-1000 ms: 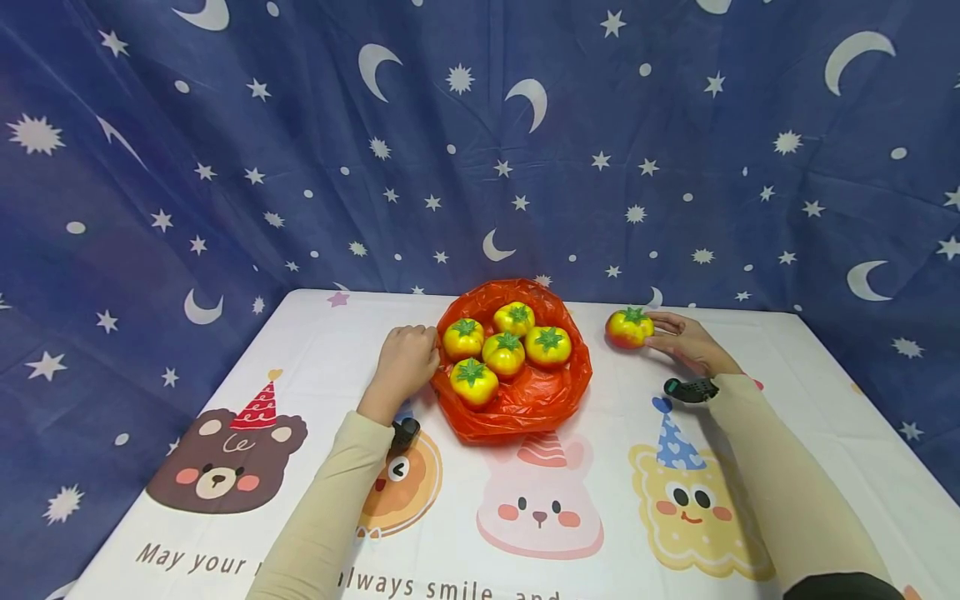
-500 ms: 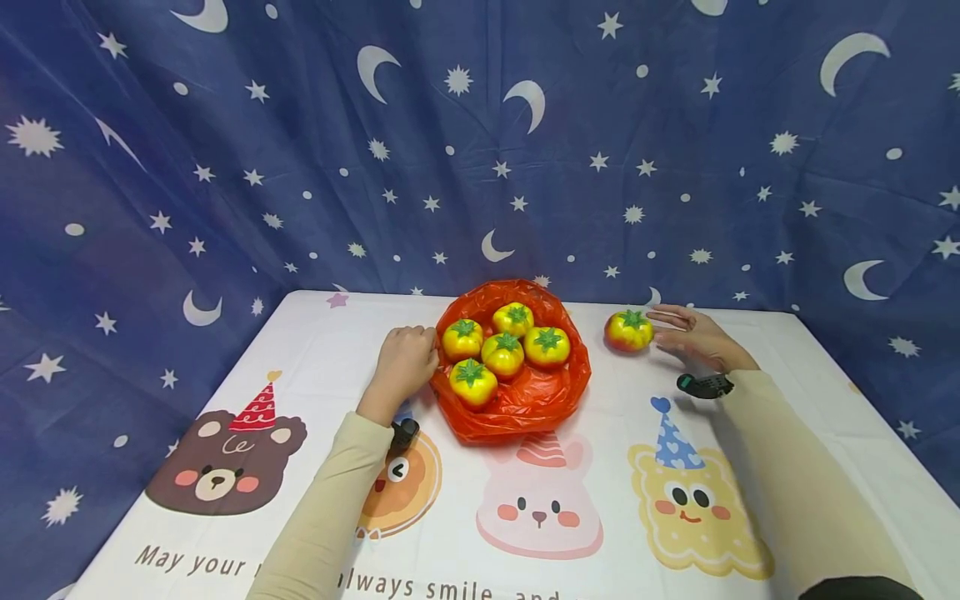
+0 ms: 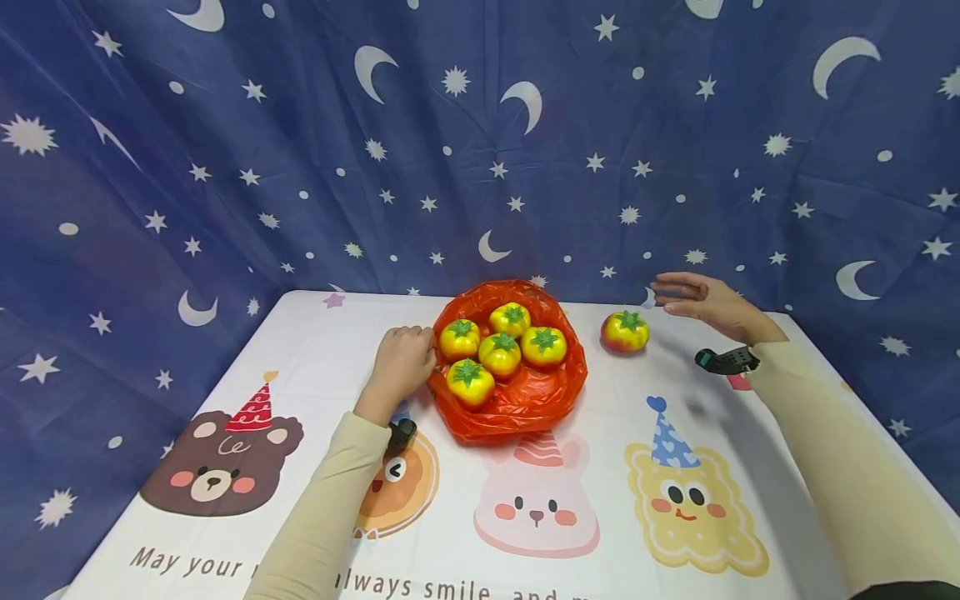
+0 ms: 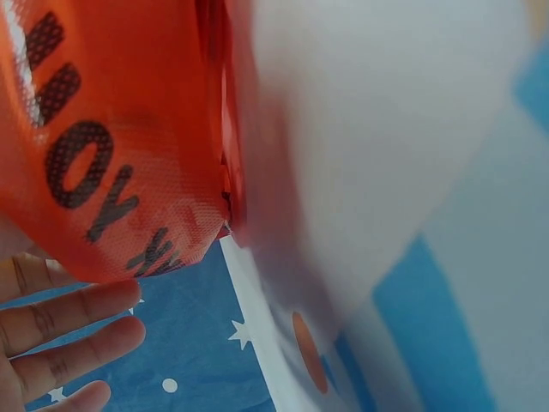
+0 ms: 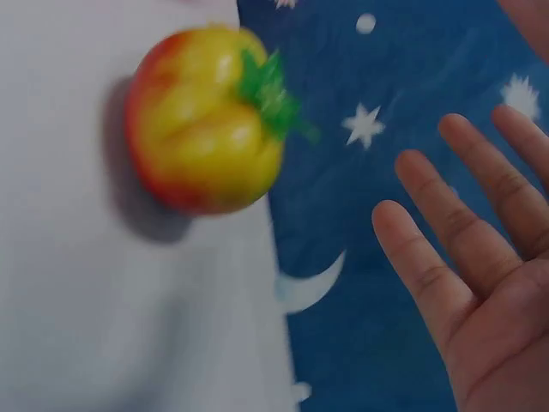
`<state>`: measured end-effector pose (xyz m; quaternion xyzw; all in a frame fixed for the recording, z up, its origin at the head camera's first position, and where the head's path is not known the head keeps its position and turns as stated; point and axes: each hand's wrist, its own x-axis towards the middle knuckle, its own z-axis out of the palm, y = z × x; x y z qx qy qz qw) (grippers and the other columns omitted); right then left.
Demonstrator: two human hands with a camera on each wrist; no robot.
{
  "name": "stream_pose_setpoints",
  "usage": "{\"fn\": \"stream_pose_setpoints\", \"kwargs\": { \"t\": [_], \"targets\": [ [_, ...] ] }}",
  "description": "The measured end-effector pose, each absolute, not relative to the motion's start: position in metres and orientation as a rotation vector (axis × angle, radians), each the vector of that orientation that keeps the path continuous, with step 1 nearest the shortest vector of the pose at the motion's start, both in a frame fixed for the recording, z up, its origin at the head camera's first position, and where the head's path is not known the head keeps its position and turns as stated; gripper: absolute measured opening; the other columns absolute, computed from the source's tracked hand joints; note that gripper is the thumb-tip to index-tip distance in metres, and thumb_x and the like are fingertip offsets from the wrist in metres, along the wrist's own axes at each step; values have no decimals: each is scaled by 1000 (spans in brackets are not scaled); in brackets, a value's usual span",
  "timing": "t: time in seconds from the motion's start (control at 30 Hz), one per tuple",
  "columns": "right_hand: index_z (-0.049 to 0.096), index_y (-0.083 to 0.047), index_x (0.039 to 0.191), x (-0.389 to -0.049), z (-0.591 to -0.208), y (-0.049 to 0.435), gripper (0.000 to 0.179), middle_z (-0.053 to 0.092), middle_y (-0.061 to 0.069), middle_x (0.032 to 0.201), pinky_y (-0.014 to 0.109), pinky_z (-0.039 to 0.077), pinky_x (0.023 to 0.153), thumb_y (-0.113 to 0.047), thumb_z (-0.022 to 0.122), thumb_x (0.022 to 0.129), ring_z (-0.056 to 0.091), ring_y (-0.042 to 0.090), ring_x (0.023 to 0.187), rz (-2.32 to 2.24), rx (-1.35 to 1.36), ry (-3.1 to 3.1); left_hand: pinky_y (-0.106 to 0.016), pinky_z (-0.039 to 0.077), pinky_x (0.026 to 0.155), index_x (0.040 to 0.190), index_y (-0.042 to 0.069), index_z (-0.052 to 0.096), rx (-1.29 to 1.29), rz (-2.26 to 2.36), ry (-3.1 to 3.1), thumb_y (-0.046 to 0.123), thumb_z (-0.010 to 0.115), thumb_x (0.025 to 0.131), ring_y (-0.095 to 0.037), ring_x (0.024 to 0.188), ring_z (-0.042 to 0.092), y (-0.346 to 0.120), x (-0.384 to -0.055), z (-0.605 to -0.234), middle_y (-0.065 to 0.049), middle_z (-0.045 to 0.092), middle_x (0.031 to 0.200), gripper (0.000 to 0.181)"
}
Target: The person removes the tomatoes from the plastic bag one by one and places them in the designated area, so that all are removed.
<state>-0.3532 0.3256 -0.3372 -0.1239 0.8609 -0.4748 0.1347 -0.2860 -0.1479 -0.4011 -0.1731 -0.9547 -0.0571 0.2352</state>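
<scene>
A red plastic bag [image 3: 547, 396] stands with its mouth spread wide, and several yellow toy tomatoes [image 3: 500, 356] with green leafy tops lie inside. At the bag's left side my left hand [image 3: 401, 362] grips its edge; in the left wrist view some fingers [image 4: 77, 348] show below the printed red plastic [image 4: 129, 146], the thumb mostly hidden. A single red-and-yellow toy tomato [image 3: 625, 332] sits on the table right of the bag. Above and right of it, my right hand [image 3: 716, 304] hangs in the air, fingers extended and apart from the tomato.
A white tablecloth [image 3: 322, 358] printed with cartoon animals and lettering covers the table. Behind its far edge hangs a blue curtain [image 3: 420, 125] with moons and stars. Each wrist carries a small black camera, such as the right wrist camera [image 3: 727, 362].
My right hand has let go of the single tomato and moved up and right, its fingers spreading. The tomato stays in place on the table. My left hand keeps its place at the bag.
</scene>
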Motion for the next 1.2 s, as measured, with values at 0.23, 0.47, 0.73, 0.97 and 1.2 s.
{"fn": "stream_pose_setpoints", "kwargs": {
  "t": [0.23, 0.47, 0.73, 0.97, 1.2],
  "targets": [
    [35, -8, 143, -353, -308, 295, 60, 40, 17, 147, 51, 34, 108, -24, 60, 91, 55, -10, 108, -1290, -502, 2486, -43, 50, 75, 78, 2, 62, -470, -155, -2621, 10, 61, 80, -29, 69, 62, -148, -286, -401, -11, 63, 70, 9],
    [42, -8, 139, -360, -305, 254, 56, 45, 15, 143, 52, 33, 108, -23, 63, 89, 59, 0, 110, -1331, -586, 2411, -43, 50, 77, 80, 1, 63, -460, -154, -2630, 10, 61, 81, -29, 71, 63, -148, -286, -401, -12, 64, 71, 9],
    [44, -5, 137, -368, -327, 214, 54, 46, 18, 141, 50, 36, 106, -19, 63, 89, 47, 33, 129, -1349, -660, 2333, -44, 50, 76, 79, 2, 62, -471, -154, -2620, 10, 60, 81, -30, 71, 63, -148, -287, -402, -11, 63, 70, 8],
    [45, 0, 135, -368, -348, 189, 48, 46, 24, 139, 51, 36, 105, -6, 58, 89, 44, 38, 130, -1415, -649, 2253, -43, 50, 74, 75, 3, 60, -480, -166, -2616, 9, 59, 80, -30, 68, 62, -148, -287, -402, -11, 62, 68, 8],
    [47, 0, 133, -365, -369, 181, 49, 48, 23, 138, 40, 44, 101, -6, 62, 88, 45, 37, 130, -1502, -626, 2208, -43, 50, 74, 77, 2, 62, -476, -157, -2619, 10, 60, 81, -30, 69, 62, -149, -287, -402, -12, 63, 69, 8]
  ]
}}
